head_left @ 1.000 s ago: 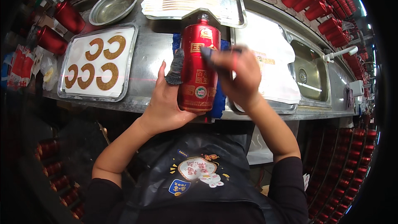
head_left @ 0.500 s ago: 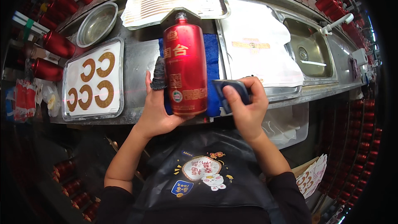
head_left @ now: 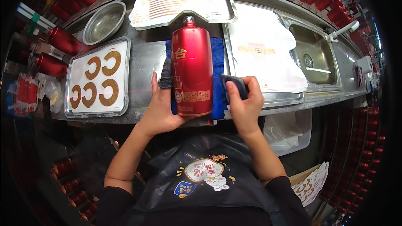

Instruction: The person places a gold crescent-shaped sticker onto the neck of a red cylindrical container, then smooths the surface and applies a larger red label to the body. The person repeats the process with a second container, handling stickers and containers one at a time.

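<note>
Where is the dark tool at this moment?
In the head view, the dark tool is right of centre, in the right hand, right of the red bottle.

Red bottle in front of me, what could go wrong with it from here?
The red bottle might roll or slip: its body is rounded, and only the left hand steadies it. The dark flat tool in the right hand, close beside it, could scuff the gold print if an edge catches.

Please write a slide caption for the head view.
Left grip holds a red bottle, right grip a dark tool, at a metal counter.
</note>
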`<state>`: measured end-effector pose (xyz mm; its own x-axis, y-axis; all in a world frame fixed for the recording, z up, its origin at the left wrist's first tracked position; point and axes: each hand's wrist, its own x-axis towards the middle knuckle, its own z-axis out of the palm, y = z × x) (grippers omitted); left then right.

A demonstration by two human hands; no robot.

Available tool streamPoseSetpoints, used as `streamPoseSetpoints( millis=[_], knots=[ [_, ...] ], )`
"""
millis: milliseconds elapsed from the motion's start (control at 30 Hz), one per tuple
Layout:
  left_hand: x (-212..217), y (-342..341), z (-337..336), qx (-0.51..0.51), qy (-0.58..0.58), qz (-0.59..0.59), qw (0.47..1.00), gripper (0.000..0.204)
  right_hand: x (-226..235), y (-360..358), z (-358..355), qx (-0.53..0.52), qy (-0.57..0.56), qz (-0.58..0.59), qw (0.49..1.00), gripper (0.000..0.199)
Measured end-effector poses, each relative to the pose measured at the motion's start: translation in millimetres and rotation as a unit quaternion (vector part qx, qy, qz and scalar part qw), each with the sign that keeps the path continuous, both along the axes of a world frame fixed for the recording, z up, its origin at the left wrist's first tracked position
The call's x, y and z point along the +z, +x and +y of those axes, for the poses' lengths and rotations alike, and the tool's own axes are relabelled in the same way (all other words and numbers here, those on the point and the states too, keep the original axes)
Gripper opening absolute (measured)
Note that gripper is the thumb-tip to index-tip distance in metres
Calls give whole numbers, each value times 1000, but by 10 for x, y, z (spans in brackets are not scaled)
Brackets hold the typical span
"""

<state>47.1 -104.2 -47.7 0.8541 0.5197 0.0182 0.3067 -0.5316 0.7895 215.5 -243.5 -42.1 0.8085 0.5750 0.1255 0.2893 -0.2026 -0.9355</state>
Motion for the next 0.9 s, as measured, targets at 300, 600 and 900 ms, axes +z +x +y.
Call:
streamPoseSetpoints(
  millis=[300,600,900],
  knots=[
    [-134,-35,-102,48,76,-106,990,109,103,42,98,42,115,75,990,13],
    [-6,45,-172,45,222,-165,960,96,-90,-187,77,95,129,-346,924,23],
    [-210,-25,-142,76,182,-151,969,113,123,-115,-5,69,53,-282,955,37]
  ],
)
